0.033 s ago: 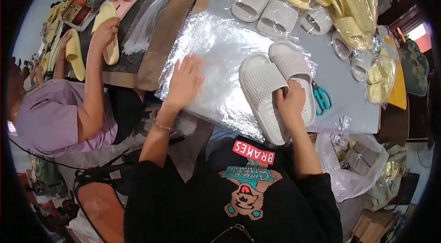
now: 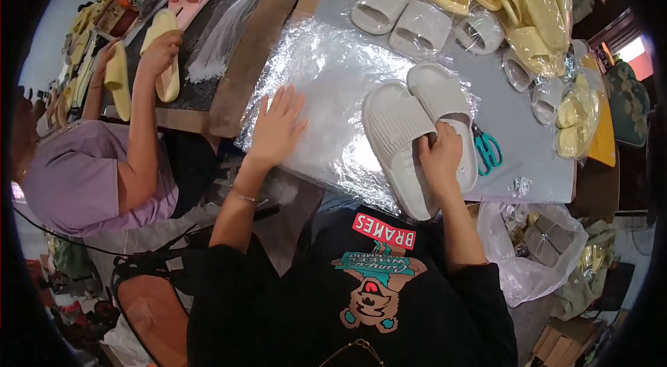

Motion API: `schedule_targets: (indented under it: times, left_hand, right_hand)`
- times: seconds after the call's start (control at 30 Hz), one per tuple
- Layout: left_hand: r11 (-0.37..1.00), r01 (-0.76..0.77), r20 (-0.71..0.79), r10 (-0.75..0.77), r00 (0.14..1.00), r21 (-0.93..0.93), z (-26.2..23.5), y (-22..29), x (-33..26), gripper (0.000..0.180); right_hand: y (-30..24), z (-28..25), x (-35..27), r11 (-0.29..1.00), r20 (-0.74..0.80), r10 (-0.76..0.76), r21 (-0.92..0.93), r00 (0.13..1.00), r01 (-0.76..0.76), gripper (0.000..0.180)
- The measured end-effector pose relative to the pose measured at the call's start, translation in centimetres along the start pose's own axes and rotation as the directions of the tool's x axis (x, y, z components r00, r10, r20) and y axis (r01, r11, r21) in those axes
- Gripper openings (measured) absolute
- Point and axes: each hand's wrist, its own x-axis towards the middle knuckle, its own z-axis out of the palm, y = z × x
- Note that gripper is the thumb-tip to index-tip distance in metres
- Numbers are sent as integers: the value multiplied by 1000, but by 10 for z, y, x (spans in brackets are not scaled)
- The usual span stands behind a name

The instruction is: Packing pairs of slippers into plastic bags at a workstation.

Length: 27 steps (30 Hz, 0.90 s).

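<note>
My left hand (image 2: 276,132) lies flat with fingers spread on the left part of a stack of shiny clear plastic bags (image 2: 316,79). My right hand (image 2: 440,155) is closed on a pair of light grey slide slippers, its fingers curled where the two meet. The left slipper (image 2: 399,120) overlaps the right slipper (image 2: 439,86), toes pointing away from me. Both rest over the right side of the bags. Part of the right slipper is hidden behind my hand. Just right of the pair are teal-handled scissors (image 2: 488,152).
Grey slippers (image 2: 419,25) and bagged yellow slippers (image 2: 531,13) crowd the table's far right. An open plastic sack (image 2: 528,277) stands below the right edge. On the left, a co-worker in a purple shirt (image 2: 104,176) holds yellow slippers (image 2: 167,75) near pink ones (image 2: 194,2).
My hands and the grey slippers stay in place. The co-worker's hands and yellow slippers have shifted and tilted slightly.
</note>
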Motion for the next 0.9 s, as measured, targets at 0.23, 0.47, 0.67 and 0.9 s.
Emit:
schedule_targets:
  times: [0.23, 0.47, 0.67, 0.9]
  left_hand:
    - [996, 77, 56, -80, 995, 49, -23, -2, -17, 58]
    - [959, -110, -193, 59, 979, -262, -62, 83, 17, 60]
    - [940, -103, -40, 96, 995, -326, -30, 102, 38, 57]
    - [834, -79, -2, 93, 996, -545, 5, 89, 42, 56]
  right_hand:
    - [6, -4, 0, 998, -10, -16, 54, 1000, 17, 22]
    - [-38, -41, 26, 959, -7, -269, 93, 963, 269, 29]
    - [-39, -23, 11, 925, 102, -238, 326, 966, 194, 31]
    - [43, -33, 13, 989, -111, 53, 141, 992, -37, 19]
